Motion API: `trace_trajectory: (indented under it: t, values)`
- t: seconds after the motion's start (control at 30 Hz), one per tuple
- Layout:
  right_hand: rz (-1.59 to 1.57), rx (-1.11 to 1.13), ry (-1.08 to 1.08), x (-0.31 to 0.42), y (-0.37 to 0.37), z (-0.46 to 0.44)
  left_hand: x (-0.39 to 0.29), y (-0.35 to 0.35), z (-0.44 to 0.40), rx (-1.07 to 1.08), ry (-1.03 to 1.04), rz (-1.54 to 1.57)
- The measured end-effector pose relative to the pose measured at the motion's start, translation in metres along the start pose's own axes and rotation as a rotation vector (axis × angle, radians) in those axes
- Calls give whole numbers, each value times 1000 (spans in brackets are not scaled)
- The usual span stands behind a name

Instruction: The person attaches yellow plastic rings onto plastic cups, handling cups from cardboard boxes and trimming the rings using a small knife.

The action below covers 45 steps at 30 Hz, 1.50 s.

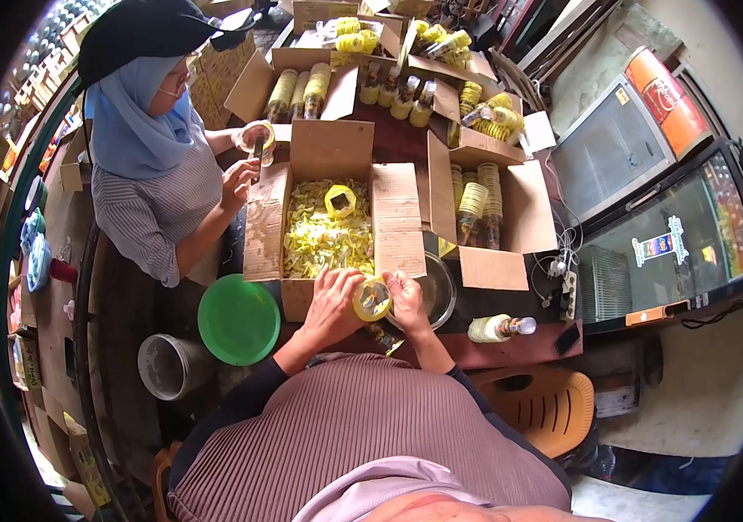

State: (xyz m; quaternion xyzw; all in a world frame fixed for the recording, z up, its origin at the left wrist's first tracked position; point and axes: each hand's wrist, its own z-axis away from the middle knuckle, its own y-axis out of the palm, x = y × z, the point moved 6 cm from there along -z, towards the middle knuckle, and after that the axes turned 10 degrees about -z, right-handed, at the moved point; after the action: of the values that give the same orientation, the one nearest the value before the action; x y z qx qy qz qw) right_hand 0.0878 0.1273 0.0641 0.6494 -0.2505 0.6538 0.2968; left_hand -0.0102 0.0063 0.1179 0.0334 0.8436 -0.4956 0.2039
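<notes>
A round yellow-rimmed piece [372, 299] with a see-through middle is between my two hands, in front of an open cardboard box [398, 220]. My left hand [333, 306] grips its left side with bent fingers. On its right side my right hand [408, 302] holds the rim. Yellow scraps [324, 244] fill the box, and a yellow ring [340, 201] lies on top of them. Behind my right hand is a round metal bowl [441, 291], partly hidden. A small printed strip [385, 339] shows just below the held piece.
At the left a co-worker [158, 174] holds a tape roll and a dark object. A green basin [238, 320] and a grey bucket [163, 366] stand at lower left. Boxes of ringed bottles [491, 200] are at the back and right; a wrapped bottle [500, 328] lies nearer.
</notes>
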Motion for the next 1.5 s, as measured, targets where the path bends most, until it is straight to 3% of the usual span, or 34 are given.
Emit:
trace_trajectory:
  t: [0.1, 0.2, 0.27, 0.33, 0.4, 0.47, 0.73, 0.8, 0.87, 0.93, 1.0, 1.07, 1.13, 1.2, 1.33, 1.5]
  values:
    - [-8, -148, -12, -6, 1, 12, -4, 7, 11, -77, -32, 16]
    - [-7, -137, 78, -16, -2, 22, 5, 15, 19, -80, -85, 152]
    - [29, -97, 15, -10, -6, 26, 12, 13, 21, -81, -117, 249]
    - [159, 19, 101, -4, -2, 33, 10, 4, 19, -58, -53, 128]
    - [175, 16, 55, -5, -2, 39, 10, 10, 22, -33, -61, 126]
    - [-11, -72, 197, -10, 0, 47, 8, 13, 27, -85, -141, 142]
    - [50, -13, 67, -6, 16, 60, -16, 8, 24, -208, -54, -15]
    - [120, 51, 162, -13, 24, 66, -8, 2, 21, -200, -64, -104]
    - [84, 82, 161, 7, 31, 69, -2, 2, 19, -55, -37, -82]
    - [121, 129, 160, -5, 29, 66, 5, 1, 24, -88, -29, -119]
    - [149, 172, 155, -8, 29, 66, 9, 3, 29, 59, -120, -35]
    - [184, 237, 153, -5, 32, 71, 11, -12, 31, 22, -121, -6]
    - [92, 158, 101, 7, 17, 71, 53, -11, 48, 160, -379, 336]
    - [138, 24, -3, 12, -25, 54, 103, -30, 76, 77, -550, 493]
    - [148, 2, 40, 23, -76, 36, 103, -62, 87, 30, -581, 685]
    - [188, 85, -117, 26, -52, 13, 56, -61, 65, -56, -515, 626]
